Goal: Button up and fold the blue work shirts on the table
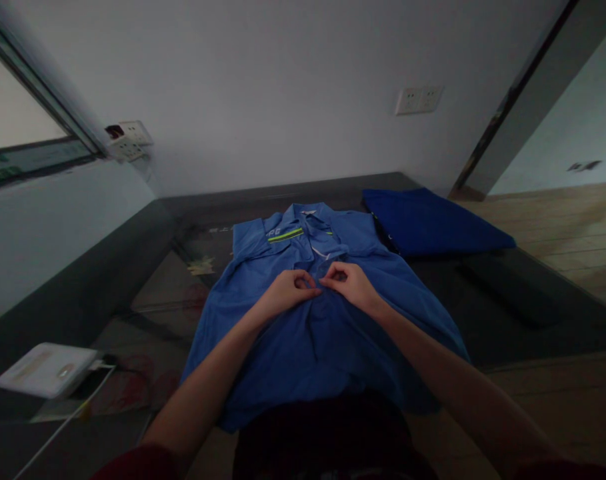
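Note:
A blue work shirt (283, 347) lies spread on the dark glass-topped table, its collar at the far end and its hem towards me. Yellow-green stripes cross its chest, with pale lettering beside them. At the front opening, my left hand (293, 290) pinches the shirt's edge between thumb and finger. My right hand (350, 283) does the same just to the right, its fingertips almost meeting the left ones. Whether a button sits between the fingertips is too small to tell.
A folded darker blue cloth (435, 223) lies at the back right of the table (487, 287). At the left edge sits a white box-shaped device (50, 370) with a white cable. Sockets (419, 100) are on the wall behind.

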### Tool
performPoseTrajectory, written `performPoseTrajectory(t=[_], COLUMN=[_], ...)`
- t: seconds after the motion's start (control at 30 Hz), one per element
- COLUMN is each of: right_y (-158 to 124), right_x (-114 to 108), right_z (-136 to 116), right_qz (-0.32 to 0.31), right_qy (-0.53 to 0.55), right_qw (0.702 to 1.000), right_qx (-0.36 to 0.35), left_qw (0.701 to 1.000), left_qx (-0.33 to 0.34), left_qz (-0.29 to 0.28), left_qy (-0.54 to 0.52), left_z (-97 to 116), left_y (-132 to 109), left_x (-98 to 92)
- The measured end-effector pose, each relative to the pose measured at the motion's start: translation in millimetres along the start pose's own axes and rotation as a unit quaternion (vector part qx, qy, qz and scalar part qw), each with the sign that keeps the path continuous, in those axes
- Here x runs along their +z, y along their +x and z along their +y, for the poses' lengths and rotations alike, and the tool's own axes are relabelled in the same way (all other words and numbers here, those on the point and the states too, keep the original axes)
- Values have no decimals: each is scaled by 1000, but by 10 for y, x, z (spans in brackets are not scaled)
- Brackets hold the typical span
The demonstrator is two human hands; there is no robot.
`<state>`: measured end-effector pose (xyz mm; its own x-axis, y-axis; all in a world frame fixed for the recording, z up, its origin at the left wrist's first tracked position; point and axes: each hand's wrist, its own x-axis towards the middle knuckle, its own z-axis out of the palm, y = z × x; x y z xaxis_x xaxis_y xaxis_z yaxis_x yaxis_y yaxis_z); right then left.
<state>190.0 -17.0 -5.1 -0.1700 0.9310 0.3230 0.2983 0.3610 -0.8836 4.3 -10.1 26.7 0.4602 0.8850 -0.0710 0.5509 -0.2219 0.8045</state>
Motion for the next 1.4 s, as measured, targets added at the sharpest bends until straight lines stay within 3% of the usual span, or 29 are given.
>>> performPoseTrajectory(t=[0.17, 0.27, 0.37, 0.5, 0.8, 1.2, 1.4], right_y=[7, 9, 9, 7, -11, -16, -61], right_x=[-13, -11, 0, 10, 38, 20, 57], right_z=[3, 2, 0, -2, -7, -58, -79], right_qz=[-6, -16, -31, -35, -9, 2, 17], right_qy=[22, 43, 73, 91, 43, 20, -46], right_qw=[1000, 999, 996, 993, 998, 1000, 998], right_qx=[7, 27, 49, 61, 38, 2, -32], left_qw=[993, 988, 987, 988, 999, 994, 999], left_qx=[54, 82, 104, 105, 21, -3, 5], left_qz=[-102, -127, -113, -43, 8, -37, -29], left_qy=[-19, 9, 49, 103, 38, -104, -12], left_z=[29, 12, -22, -25, 22, 56, 8], left_y=[-57, -64, -50, -31, 8, -9, 5], left_x=[-138, -245, -294, -241, -25, -94, -69])
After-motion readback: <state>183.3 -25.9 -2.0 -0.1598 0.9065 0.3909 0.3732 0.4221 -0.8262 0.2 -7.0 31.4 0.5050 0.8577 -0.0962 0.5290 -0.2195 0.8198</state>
